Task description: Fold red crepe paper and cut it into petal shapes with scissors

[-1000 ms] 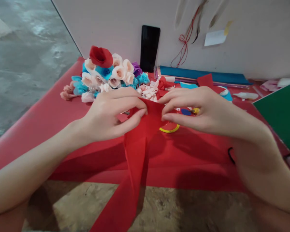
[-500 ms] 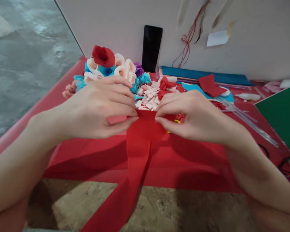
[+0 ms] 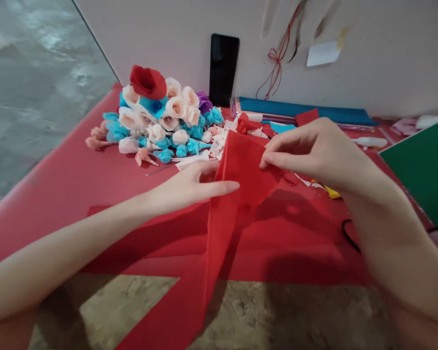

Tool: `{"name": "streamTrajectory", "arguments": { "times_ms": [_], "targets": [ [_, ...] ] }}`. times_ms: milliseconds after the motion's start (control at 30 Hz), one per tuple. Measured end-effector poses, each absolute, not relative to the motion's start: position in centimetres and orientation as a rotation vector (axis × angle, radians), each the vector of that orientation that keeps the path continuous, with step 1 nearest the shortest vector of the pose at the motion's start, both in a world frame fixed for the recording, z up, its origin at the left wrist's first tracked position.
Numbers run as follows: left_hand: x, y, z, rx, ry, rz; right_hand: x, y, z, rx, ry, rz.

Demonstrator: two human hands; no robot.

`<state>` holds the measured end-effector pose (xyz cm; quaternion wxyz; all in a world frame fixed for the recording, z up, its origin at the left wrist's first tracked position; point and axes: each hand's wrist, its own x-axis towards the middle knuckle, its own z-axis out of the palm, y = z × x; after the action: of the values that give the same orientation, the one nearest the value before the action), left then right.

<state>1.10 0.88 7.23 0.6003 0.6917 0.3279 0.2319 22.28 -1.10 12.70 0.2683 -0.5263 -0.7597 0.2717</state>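
In the head view I see the left hand [image 3: 200, 187] and right hand [image 3: 306, 148] each pinching the red paper strip [image 3: 244, 167], raised over the near part of the table [image 3: 131, 180], its tail hanging past the edge. My worry is creasing or tearing: it looks thin, and uneven pull between the hands or a snagged tail could cause either.
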Motion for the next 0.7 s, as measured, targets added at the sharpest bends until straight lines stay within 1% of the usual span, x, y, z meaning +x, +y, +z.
{"name": "streamTrajectory", "arguments": {
  "times_ms": [200,333,433,500,633,700],
  "targets": [
    [1.2,0.2,7.4,1.403,0.82,0.492,22.8,-0.7,12.8,-1.419,-1.95,0.683],
    [1.3,0.3,7.1,1.148,0.944,0.473,23.0,-0.1,12.5,-1.332,-1.867,0.767],
    [1.4,0.1,7.1,1.024,0.96,0.535,23.0,0.3,11.8,-1.313,-1.661,0.819],
    [1.5,0.1,7.3,0.992,0.944,0.585,23.1,0.4,11.0,-1.275,-1.511,0.918],
    [1.7,0.1,7.3,0.977,0.904,0.639,22.8,-0.4,9.3,-1.152,-1.388,1.343],
    [1.8,0.2,7.1,0.97,0.875,0.675,22.4,-1.2,8.7,-1.168,-1.387,1.445]
  ]
}}
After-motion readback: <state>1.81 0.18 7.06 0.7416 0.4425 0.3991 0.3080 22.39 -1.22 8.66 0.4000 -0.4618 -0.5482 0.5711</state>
